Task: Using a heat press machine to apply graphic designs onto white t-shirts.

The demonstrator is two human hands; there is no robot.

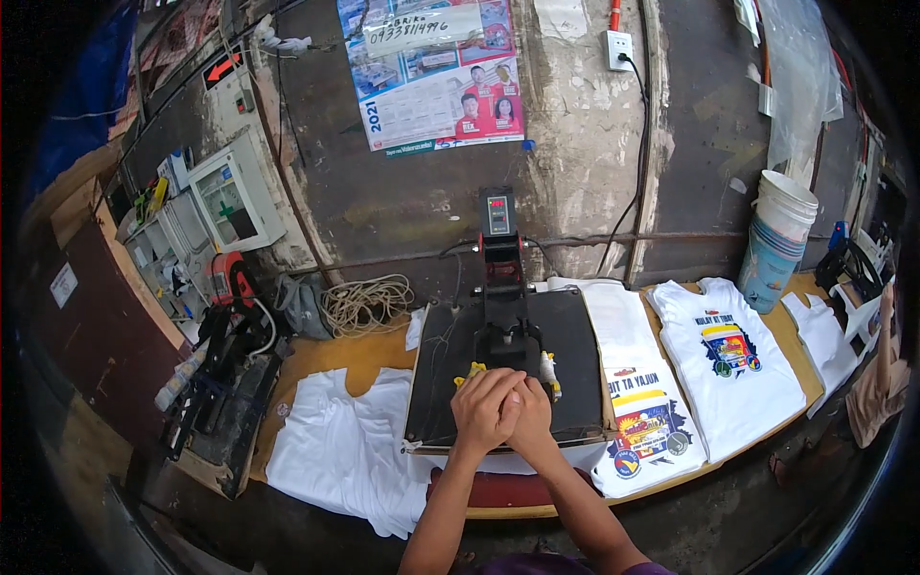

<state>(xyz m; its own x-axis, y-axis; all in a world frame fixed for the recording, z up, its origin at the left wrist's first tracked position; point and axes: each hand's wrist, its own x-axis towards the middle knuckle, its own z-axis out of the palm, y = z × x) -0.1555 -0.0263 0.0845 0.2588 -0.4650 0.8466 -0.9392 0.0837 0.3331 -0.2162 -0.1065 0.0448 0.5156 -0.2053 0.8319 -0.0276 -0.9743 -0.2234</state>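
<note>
In front of me a black heat press (441,350) is closed, its dark plate lying flat over the lower bed. White cloth shows under its front edge. My left hand (486,407) and my right hand (530,414) come together over the middle of the press handle, fingers closed and overlapping. Yellow and whitish wrapping shows on the handle (549,376) at either side of them; its middle is hidden. Above, the press's control box (497,213) has a lit red display. Beside the press on the right lies a printed transfer sheet (644,436) with mirrored lettering.
White shirts (340,441) lie left of the press. A printed white shirt (733,388) is at right, near stacked buckets (778,240). Coiled rope (369,305) and a second press (225,383) stand left. Another person's arm (877,374) shows at the right edge.
</note>
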